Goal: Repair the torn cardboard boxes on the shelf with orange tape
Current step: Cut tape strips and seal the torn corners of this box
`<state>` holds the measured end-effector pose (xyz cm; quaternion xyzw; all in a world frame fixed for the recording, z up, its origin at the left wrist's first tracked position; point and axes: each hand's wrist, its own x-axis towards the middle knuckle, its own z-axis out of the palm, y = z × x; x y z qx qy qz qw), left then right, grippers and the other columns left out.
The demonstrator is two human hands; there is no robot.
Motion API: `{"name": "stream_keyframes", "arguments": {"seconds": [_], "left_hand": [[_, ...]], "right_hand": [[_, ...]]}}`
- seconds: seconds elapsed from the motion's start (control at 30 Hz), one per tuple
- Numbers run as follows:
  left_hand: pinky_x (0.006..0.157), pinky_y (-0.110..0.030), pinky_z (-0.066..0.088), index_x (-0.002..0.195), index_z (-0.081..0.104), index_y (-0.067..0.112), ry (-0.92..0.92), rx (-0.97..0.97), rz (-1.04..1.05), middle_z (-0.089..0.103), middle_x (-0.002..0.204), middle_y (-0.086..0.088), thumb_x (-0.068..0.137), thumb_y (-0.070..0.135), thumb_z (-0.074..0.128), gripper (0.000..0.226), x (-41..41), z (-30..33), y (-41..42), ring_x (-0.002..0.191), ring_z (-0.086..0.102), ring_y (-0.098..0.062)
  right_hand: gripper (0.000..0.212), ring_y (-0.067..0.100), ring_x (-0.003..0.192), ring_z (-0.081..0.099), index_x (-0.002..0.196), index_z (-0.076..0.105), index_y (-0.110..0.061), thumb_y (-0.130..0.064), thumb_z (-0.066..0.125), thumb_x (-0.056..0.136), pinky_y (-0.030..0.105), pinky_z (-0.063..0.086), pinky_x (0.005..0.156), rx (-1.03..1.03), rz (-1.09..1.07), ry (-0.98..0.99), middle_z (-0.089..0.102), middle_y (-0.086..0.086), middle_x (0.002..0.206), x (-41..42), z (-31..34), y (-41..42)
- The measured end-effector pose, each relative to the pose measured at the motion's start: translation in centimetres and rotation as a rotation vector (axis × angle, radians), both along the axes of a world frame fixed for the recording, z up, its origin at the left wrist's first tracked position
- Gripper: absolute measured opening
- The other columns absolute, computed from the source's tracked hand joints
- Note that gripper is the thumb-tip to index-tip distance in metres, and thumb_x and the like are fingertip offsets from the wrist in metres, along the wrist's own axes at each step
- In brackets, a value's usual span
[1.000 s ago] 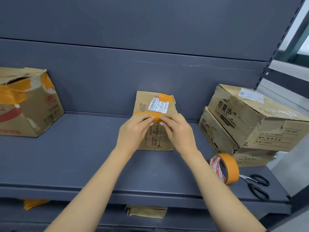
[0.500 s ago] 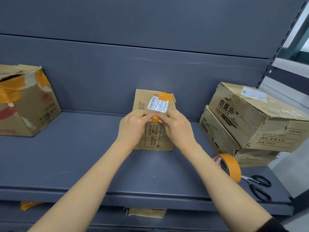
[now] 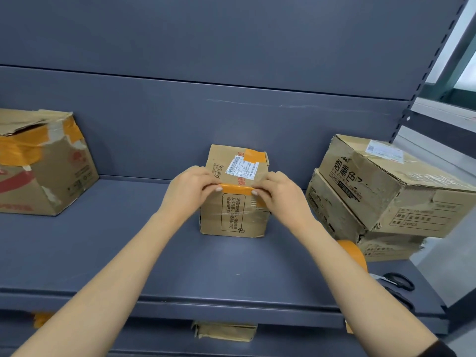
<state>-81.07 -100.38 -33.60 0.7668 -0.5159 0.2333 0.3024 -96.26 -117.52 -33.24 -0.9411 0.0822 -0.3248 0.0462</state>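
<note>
The small box (image 3: 233, 199) stands on the shelf (image 3: 128, 253) at the middle, close to the back wall, straight ahead of both hands. A strip of tape (image 3: 235, 189) lies across its top front edge, long axis running left to right, so the two hands sit at its opposite ends and neither is nearer than the other. The left hand (image 3: 189, 193) comes in from the left with fingers curled round the box's left corner and a thumb tip pressing the strip's left end; the right hand (image 3: 279, 198) mirrors it at the right corner, thumb on the strip's right end, where the tape seems to fold down the side. Both forearms reach forward and converge on the box, wrists roughly level. As I judge it, the step in hand is smoothing the strip flat, and the coming stroke would run outward along the strip and down over the corners. The roll (image 3: 354, 256) stands on edge behind the right forearm, with scissors (image 3: 396, 283) just beyond it. A taped box (image 3: 43, 163) sits far left, and two stacked boxes (image 3: 386, 191) at right.
</note>
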Motion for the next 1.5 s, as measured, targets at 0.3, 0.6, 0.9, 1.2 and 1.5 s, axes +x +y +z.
{"name": "stream_keyframes", "arguments": {"seconds": [0.3, 0.6, 0.9, 1.2, 1.5], "left_hand": [[0.065, -0.032, 0.049, 0.091, 0.075, 0.012, 0.017, -0.039, 0.044, 0.068, 0.088, 0.0, 0.087, 0.018, 0.069, 0.009, -0.6, -0.4, -0.4, 0.087, 0.059, -0.02], [0.087, -0.023, 0.044, 0.1, 0.076, 0.01, 0.221, -0.106, 0.054, 0.072, 0.102, -0.001, 0.083, 0.014, 0.073, 0.017, 0.1, -0.9, 1.1, 0.097, 0.062, -0.017], [0.092, -0.028, 0.049, 0.109, 0.07, 0.012, 0.349, -0.135, 0.049, 0.066, 0.107, 0.001, 0.086, 0.009, 0.069, 0.024, -0.9, -1.0, 0.9, 0.097, 0.06, -0.013], [0.104, -0.019, 0.036, 0.133, 0.052, 0.021, 0.476, -0.328, 0.127, 0.053, 0.135, 0.012, 0.089, 0.023, 0.068, 0.047, -5.1, -2.2, 2.8, 0.124, 0.049, -0.009], [0.096, -0.007, 0.036, 0.117, 0.062, 0.021, 0.551, -0.267, -0.258, 0.055, 0.114, 0.026, 0.09, 0.018, 0.065, 0.027, -19.4, -5.2, -3.1, 0.109, 0.05, 0.011]], "right_hand": [[0.008, 0.026, 0.071, 0.057, 0.081, 0.071, -0.007, -0.014, 0.073, 0.084, 0.034, 0.045, 0.063, -0.04, -0.011, -0.05, 0.066, 0.007, 0.082, 0.7, -0.5, -0.3], [0.017, 0.021, 0.099, 0.055, 0.105, 0.072, -0.008, -0.013, 0.067, 0.09, 0.02, 0.038, 0.084, 0.17, 0.031, -0.04, 0.066, 0.004, 0.104, -0.9, -1.3, -0.7], [0.024, 0.013, 0.114, 0.048, 0.115, 0.069, -0.011, -0.018, 0.065, 0.092, 0.022, 0.039, 0.097, 0.36, -0.049, 0.069, 0.061, 0.0, 0.12, -0.7, -0.2, -0.2], [0.032, 0.01, 0.119, 0.051, 0.123, 0.062, -0.02, -0.028, 0.064, 0.092, 0.031, 0.046, 0.099, 0.415, -0.009, -0.244, 0.058, -0.008, 0.124, -10.1, -2.5, 0.9], [0.027, 0.008, 0.097, 0.059, 0.11, 0.061, -0.031, -0.015, 0.068, 0.089, 0.007, 0.041, 0.085, 0.732, -0.387, -0.388, 0.061, -0.009, 0.107, -24.0, -11.5, 3.1]]}}
